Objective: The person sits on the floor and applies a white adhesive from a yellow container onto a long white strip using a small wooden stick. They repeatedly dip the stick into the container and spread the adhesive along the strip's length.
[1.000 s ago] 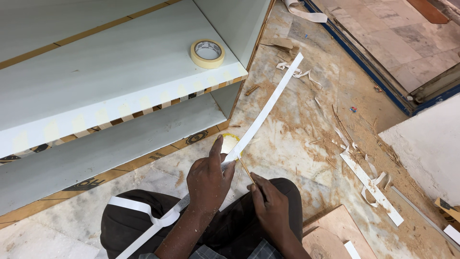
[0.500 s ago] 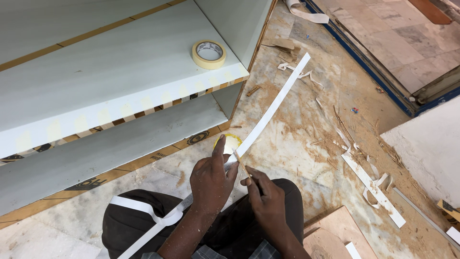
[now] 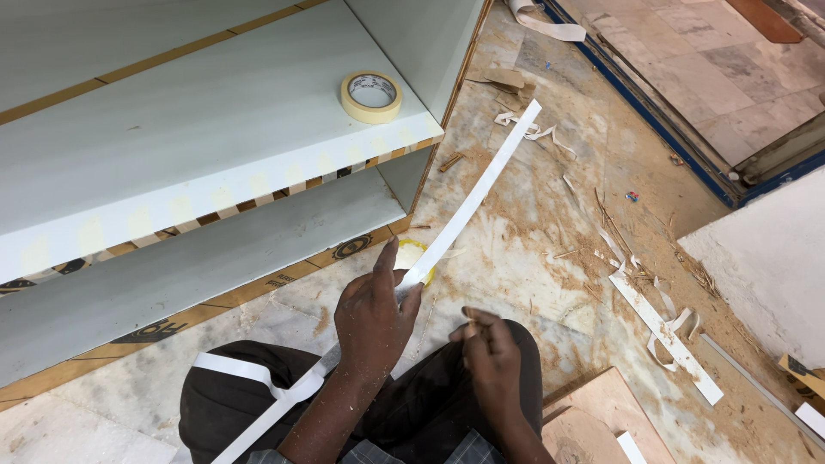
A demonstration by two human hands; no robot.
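My left hand grips a long white edge-band strip that runs from my lap up and right across the floor. A small yellowish piece lies on the floor just beyond the fingers. My right hand hovers over my knee to the right, fingers pinched together; whether something small sits between them I cannot tell. The strip's lower end curls over my dark trousers.
A pale laminated cabinet lies on its side at the left, with a roll of masking tape on its panel. White strip offcuts and wood shavings litter the marble floor. A plywood piece lies by my right knee.
My right hand has come off the strip and dropped to the right over my knee. The left hand keeps its grip; the strip has shifted slightly.
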